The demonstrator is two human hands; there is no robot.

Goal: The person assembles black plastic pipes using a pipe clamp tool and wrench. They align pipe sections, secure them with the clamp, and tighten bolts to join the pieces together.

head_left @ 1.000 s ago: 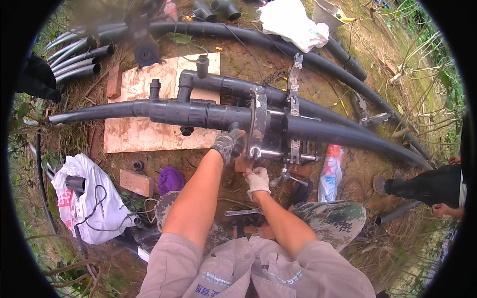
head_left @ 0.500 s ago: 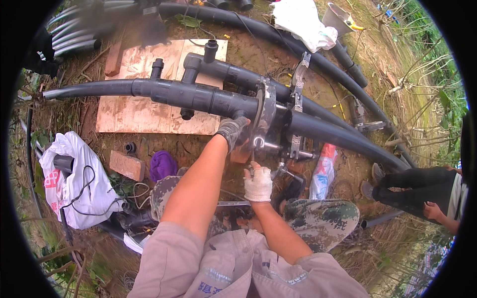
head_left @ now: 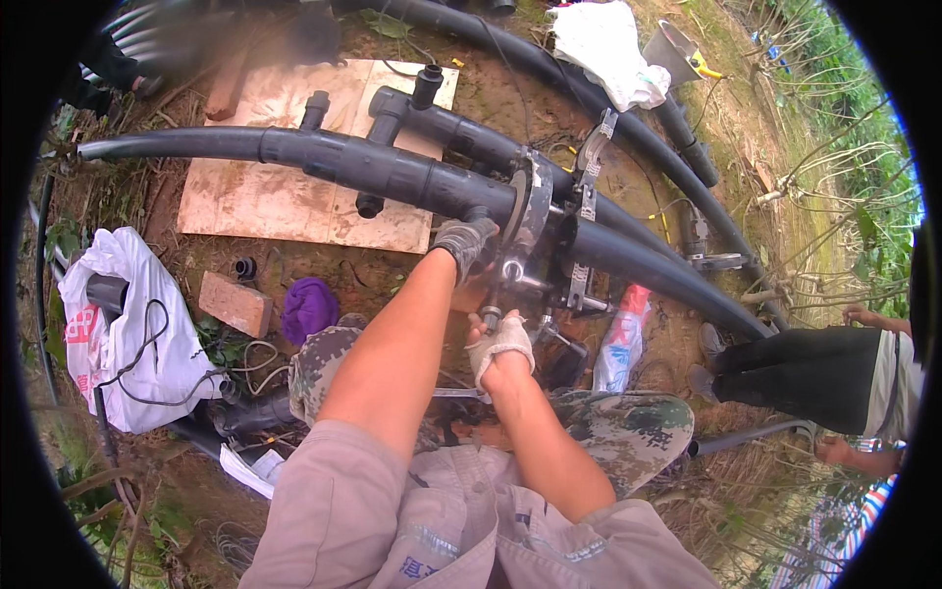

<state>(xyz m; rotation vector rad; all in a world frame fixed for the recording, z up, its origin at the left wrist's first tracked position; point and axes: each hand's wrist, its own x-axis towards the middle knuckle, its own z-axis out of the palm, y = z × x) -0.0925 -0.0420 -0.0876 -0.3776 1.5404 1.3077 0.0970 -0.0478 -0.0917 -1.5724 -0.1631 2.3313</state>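
Note:
A thick black plastic pipe with branch fittings [head_left: 392,175] runs from the left into a metal pipe clamp [head_left: 531,211]. My left hand [head_left: 461,245], in a dark grey glove, is closed around a short stub under the fitting, just left of the clamp. Below the clamp ring, my right hand [head_left: 502,346], in a whitish fingerless glove, has its fingers curled around the end of the clamp's screw rod [head_left: 491,315]. A second clamp ring [head_left: 589,162] stands beyond, and another black pipe [head_left: 638,257] leads off right from the clamp. Part of the left fingers is hidden behind the stub.
A wooden board [head_left: 294,211] lies under the pipes. Nearer are a brick [head_left: 235,303], a purple cloth [head_left: 309,310] and a white plastic bag [head_left: 137,344]. Another person's dark-trousered legs [head_left: 795,368] are at right. A grey bucket [head_left: 671,54] sits at the far right.
My right hand has turned over at the wrist and shifted slightly, its fingers now around the rod end. My left hand stays at the stub. The person at right has moved.

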